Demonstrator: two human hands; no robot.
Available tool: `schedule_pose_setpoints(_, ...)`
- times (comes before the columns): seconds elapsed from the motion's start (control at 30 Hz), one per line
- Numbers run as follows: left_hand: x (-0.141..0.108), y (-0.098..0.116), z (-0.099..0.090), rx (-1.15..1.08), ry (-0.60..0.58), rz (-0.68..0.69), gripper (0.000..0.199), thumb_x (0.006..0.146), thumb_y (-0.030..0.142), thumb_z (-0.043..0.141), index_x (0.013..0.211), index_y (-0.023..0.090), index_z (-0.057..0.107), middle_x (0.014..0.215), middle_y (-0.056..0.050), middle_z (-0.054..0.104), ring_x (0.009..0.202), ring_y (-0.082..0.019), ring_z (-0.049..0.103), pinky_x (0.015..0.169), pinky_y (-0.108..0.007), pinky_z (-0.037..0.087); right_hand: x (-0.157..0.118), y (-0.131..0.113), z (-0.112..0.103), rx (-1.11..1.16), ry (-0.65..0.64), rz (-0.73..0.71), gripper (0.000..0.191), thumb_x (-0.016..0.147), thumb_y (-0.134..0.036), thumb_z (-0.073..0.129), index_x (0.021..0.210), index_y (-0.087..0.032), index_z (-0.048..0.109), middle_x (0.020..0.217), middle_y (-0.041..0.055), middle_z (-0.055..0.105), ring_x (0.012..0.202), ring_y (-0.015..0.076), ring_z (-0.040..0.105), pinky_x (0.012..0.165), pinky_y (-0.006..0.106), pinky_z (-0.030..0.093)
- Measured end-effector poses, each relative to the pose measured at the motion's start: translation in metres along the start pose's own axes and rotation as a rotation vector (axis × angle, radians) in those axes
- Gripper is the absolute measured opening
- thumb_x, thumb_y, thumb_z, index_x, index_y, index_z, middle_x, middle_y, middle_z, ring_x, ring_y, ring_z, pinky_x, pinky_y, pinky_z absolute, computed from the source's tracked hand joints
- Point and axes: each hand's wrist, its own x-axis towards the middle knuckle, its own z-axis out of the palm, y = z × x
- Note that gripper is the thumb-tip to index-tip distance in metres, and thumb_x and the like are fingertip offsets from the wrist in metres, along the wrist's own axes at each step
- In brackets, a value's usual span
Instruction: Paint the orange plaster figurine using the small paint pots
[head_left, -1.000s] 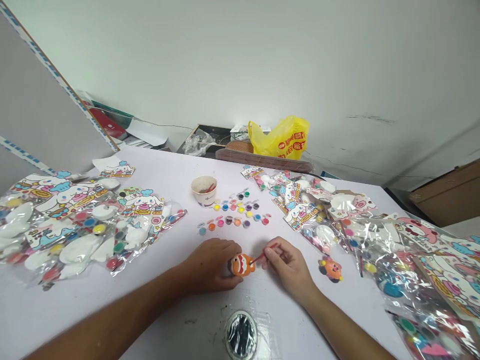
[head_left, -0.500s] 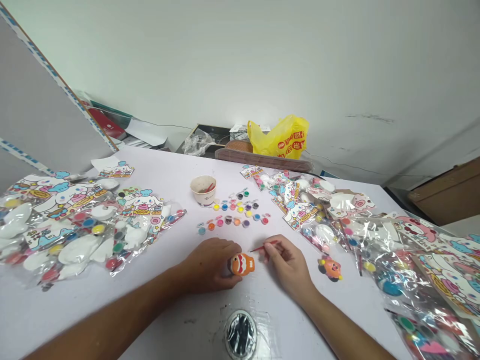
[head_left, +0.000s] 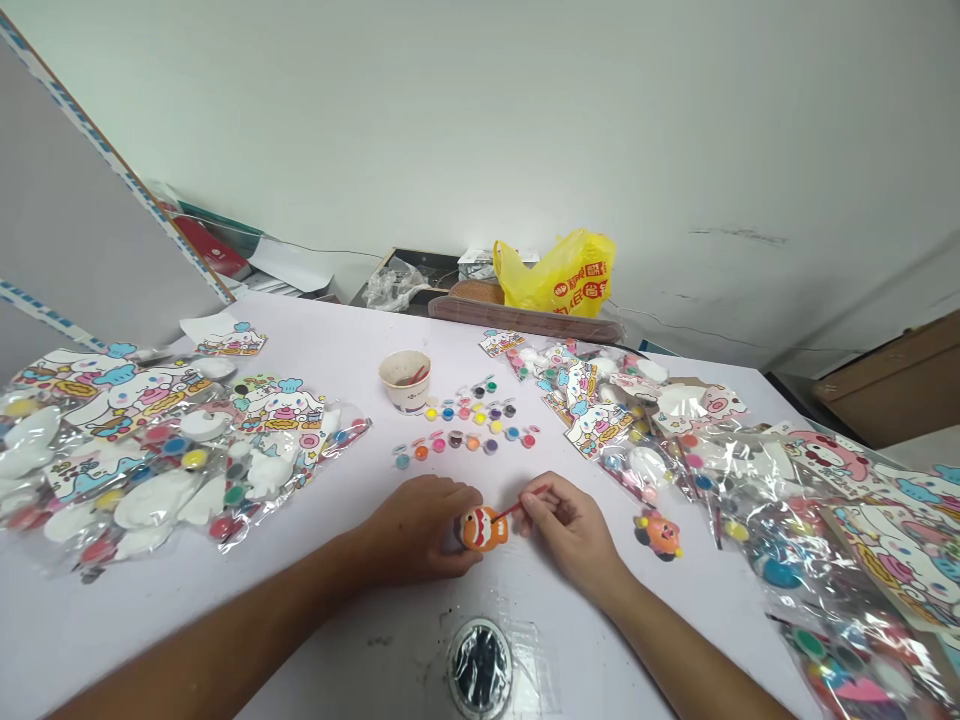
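My left hand (head_left: 425, 528) is closed around a small orange figurine (head_left: 487, 530) with a white and red face area, held low over the table. Between the fingertips of my right hand (head_left: 568, 528) is a thin red paintbrush (head_left: 523, 503). Its tip reaches the figurine's upper side; whether it touches cannot be made out. Small open paint pots (head_left: 474, 443) in several colours stand in rows beyond both hands. Behind them a paper cup (head_left: 406, 380) holds liquid and a red stick. Right of my right hand lies another painted figurine (head_left: 658, 533), orange with dark and yellow parts.
Clear packets of white figures and paints (head_left: 165, 480) cover the table's left side. More packets (head_left: 795, 530) spread along the right. A round dark disc with a silvery rim (head_left: 481, 668) is at the near edge. A yellow plastic bag (head_left: 559, 278) sits beyond the table.
The paintbrush has moved left and down, its tip going from beside the figurine to its surface. My right hand has shifted slightly with it; my left hand stays nearly still.
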Motion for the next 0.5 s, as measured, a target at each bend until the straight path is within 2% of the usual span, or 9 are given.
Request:
schedule_pose_setpoints(0.1, 0.0001, -0.0006, 0.0008, 0.004, 0.0, -0.001, 0.03, 0.078, 0.04, 0.067, 0.1, 0.022, 0.057, 0.086, -0.002, 0.062, 0.081, -0.024, 0.058, 0.069, -0.032, 0.037, 0.0003, 0.0027, 0.0006, -0.016, 0.144, -0.015, 0.03, 0.092, -0.048, 0.058, 0.08, -0.021, 0.058, 0.07, 0.002, 0.068, 0.059, 0.0146, 0.061, 0.06, 0.027, 0.048)
schedule_pose_setpoints(0.27, 0.0005, -0.0007, 0.0005, 0.006, -0.008, 0.002, 0.029, 0.08, 0.039, 0.065, 0.102, 0.022, 0.056, 0.087, -0.002, 0.062, 0.081, -0.023, 0.059, 0.07, -0.031, 0.037, -0.0003, 0.0027, 0.0006, -0.038, 0.053, -0.016, 0.03, 0.094, -0.047, 0.056, 0.08, -0.022, 0.056, 0.068, 0.0013, 0.066, 0.06, 0.015, 0.06, 0.061, 0.027, 0.047)
schedule_pose_setpoints(0.4, 0.0013, 0.0006, -0.0021, 0.008, -0.022, 0.002, 0.026, 0.081, 0.04, 0.065, 0.099, 0.023, 0.056, 0.085, -0.002, 0.062, 0.08, -0.023, 0.058, 0.069, -0.031, 0.037, -0.0012, 0.0028, 0.001, -0.077, 0.112, -0.042, 0.029, 0.096, -0.047, 0.052, 0.08, -0.022, 0.054, 0.066, 0.0009, 0.065, 0.061, 0.0157, 0.059, 0.061, 0.028, 0.046)
schedule_pose_setpoints(0.5, 0.0015, 0.0013, -0.0032, 0.007, -0.026, 0.003, 0.025, 0.081, 0.04, 0.065, 0.097, 0.023, 0.056, 0.084, -0.001, 0.062, 0.079, -0.023, 0.058, 0.069, -0.031, 0.037, -0.0014, 0.0036, 0.0011, -0.047, 0.057, -0.047, 0.028, 0.096, -0.047, 0.052, 0.082, -0.022, 0.055, 0.069, 0.0014, 0.067, 0.063, 0.0163, 0.062, 0.061, 0.028, 0.047)
